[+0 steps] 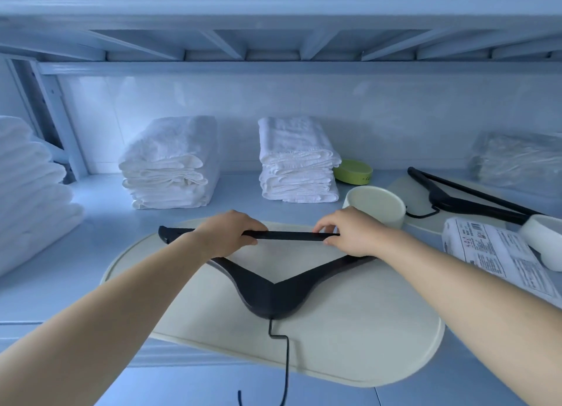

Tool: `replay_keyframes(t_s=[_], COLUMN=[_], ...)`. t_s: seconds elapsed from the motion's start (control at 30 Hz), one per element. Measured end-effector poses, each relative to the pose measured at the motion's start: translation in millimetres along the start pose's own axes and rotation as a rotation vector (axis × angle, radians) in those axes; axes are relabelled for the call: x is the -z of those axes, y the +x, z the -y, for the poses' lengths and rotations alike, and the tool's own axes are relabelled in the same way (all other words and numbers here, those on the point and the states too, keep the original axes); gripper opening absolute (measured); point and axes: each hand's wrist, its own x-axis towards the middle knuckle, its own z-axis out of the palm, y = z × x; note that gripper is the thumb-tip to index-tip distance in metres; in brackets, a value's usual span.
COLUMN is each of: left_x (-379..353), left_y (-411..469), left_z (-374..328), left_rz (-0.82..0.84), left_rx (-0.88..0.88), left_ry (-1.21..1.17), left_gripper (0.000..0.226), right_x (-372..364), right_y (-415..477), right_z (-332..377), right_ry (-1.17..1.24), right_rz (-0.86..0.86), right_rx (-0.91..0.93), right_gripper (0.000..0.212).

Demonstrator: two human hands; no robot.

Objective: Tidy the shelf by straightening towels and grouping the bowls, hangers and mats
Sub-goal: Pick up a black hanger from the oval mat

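A black hanger (267, 296) lies on a pale oval mat (349, 338) at the shelf's front, hook pointing toward me. My left hand (228, 234) grips its crossbar from the left, and my right hand (349, 234) pinches the same bar from the right. Behind the right hand stands a cream bowl (377, 203), with a green bowl (354, 171) upside down farther back. A second black hanger (465, 200) rests on another pale mat (404, 190) at the right. Two stacks of white towels (170, 165) (298, 159) sit at the back.
More white towels (27, 190) are piled at the far left. A printed plastic package (498, 253) and a white object (544, 238) lie at the right, with a clear-wrapped bundle (517, 159) behind. The upper shelf (273, 47) hangs low overhead.
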Motion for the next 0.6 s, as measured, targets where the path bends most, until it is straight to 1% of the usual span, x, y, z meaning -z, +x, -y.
replay_keyframes(t_s=[0.07, 0.13, 0.27, 0.43, 0.6], left_x=[-5, -8, -10, -14, -18], left_y=[4, 9, 19, 43, 65], left_z=[2, 7, 15, 10, -4], left_rz=[0.023, 0.028, -0.005, -0.052, 0.002], left_rx=[-0.033, -0.047, -0.015, -0.04, -0.058], left_ry=[0.013, -0.042, -0.157, -0.062, -0.032], left_gripper=[0.031, 0.03, 0.023, 0.022, 0.032], right_x=[-7, -12, -13, -12, -15], right_y=[-2, -2, 2, 15, 37], right_z=[1, -1, -2, -2, -8], right_ry=[-0.005, 0.021, 0.102, 0.084, 0.028], right_rz=[0.02, -0.004, -0.058, -0.089, -0.014], right_rx=[-0.018, -0.046, -0.11, -0.183, -0.21], right_gripper=[0.028, 0.023, 0.022, 0.025, 0.033])
